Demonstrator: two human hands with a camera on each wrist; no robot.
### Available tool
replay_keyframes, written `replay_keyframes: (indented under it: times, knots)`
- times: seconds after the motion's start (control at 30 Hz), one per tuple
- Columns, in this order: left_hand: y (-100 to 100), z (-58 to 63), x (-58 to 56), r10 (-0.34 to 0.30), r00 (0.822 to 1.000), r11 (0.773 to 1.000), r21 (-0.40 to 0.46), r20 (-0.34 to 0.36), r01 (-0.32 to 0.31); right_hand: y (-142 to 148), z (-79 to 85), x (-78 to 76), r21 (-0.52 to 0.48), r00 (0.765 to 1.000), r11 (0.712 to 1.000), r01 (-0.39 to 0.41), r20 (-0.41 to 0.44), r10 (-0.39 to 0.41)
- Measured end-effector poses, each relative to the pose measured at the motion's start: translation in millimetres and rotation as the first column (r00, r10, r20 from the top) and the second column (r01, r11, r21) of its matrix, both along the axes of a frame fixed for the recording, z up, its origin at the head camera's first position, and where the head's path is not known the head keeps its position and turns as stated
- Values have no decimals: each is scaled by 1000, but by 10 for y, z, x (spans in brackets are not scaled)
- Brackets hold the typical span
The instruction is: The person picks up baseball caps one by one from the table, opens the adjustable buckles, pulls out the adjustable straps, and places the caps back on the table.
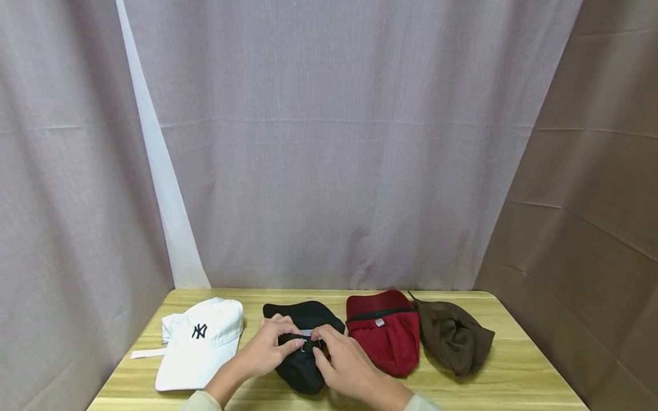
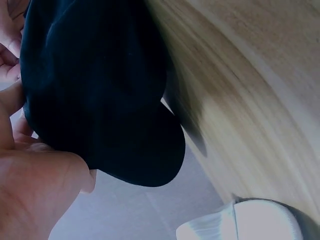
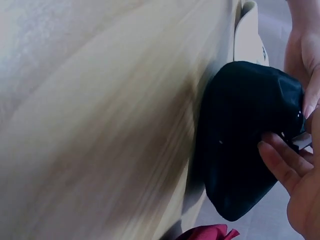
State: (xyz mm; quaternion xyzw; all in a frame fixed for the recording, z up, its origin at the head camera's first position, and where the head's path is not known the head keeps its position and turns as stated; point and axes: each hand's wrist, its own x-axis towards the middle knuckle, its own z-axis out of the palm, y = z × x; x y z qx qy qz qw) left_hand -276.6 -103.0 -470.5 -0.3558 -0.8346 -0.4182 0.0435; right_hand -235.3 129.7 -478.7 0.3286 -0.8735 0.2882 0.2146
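A black baseball cap [image 1: 303, 374] is held in the middle of the table, its brim toward the back. My left hand [image 1: 267, 347] grips the near edge of its opening from the left, thumb and fingers pinching the fabric. From the other side my right hand [image 1: 345, 364] pinches the edge, fingertips close to the left thumb. Between the hands a pale strip [image 1: 307, 332] shows inside the cap. In the left wrist view the cap's dark crown [image 2: 100, 85] hides most of the left fingertips. Right fingers [image 3: 282, 157] press against the black fabric in the right wrist view.
On the left lies a white cap [image 1: 213, 337] with a dark NY emblem and a loose strap [image 1: 146, 354]. To the right are a dark red cap [image 1: 390, 345] and a crumpled brown hat [image 1: 454, 339], side by side on the wooden table [image 1: 519, 377]. Grey curtains [image 1: 329, 171] hang behind.
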Motion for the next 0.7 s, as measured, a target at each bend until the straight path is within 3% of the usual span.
replay_keyframes:
  times: [0.53,0.7]
  knots:
    - [55,28,31,-11,997,999,-39,-79,7,-78,72,41,14,992,994,106,63,-107]
    - [84,26,45,-3,995,999,-38,-103,0,-70,115,31,27,984,993,116,136,-118]
